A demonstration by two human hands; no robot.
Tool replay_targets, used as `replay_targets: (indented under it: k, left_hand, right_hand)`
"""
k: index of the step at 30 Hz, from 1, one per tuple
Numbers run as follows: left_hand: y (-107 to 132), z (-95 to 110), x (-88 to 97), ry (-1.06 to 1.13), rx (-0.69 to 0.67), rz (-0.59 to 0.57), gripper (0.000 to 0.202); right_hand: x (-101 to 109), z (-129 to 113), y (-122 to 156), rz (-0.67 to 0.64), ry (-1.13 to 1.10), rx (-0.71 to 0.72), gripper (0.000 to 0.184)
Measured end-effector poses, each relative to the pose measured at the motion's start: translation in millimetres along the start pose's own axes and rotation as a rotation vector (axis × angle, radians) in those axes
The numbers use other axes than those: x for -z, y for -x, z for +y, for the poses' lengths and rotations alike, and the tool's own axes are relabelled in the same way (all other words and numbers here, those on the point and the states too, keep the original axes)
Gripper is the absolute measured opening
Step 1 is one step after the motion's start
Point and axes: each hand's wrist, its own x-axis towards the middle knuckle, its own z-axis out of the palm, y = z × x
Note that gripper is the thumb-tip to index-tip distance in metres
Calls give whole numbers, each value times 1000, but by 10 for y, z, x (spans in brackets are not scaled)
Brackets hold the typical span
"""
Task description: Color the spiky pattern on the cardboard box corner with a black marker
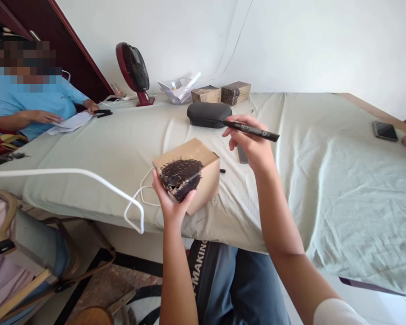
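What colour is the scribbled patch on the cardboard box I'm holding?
Black: the scribbled patch on the brown cardboard box in the left hand. Head view.

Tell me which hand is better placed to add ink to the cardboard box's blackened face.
Right, probably. The right hand holds the black marker just above the cardboard box, while the left hand is busy gripping the box from below.

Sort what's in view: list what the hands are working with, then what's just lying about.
In hand:
- cardboard box, one face partly blacked in, held by the left hand
- black marker, uncapped, in the right hand

Lying about:
- black case
- red fan
- two boxes at the back
- phone
- white cable
- papers
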Motion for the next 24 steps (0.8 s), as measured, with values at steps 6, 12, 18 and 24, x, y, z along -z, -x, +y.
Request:
replay_targets:
  k: [6, 12, 18, 24]
  left_hand:
    - [-28, -78, -3, 41, -2, 59, 135]
    - [-34, -49, -8, 69, -34, 31, 137]
    - [-55, -28, -4, 98, -35, 3, 136]
    - [-49, -34, 16, 105, -20, -14, 136]
  right_hand:
    - [498, 751, 257, -88, -106, -362, 46]
    - [653, 1269, 628, -106, 492, -475, 34]
    - [597, 1104, 603, -384, 1181, -485, 24]
    - [523, 1169, 644, -474, 1226, -447, 29]
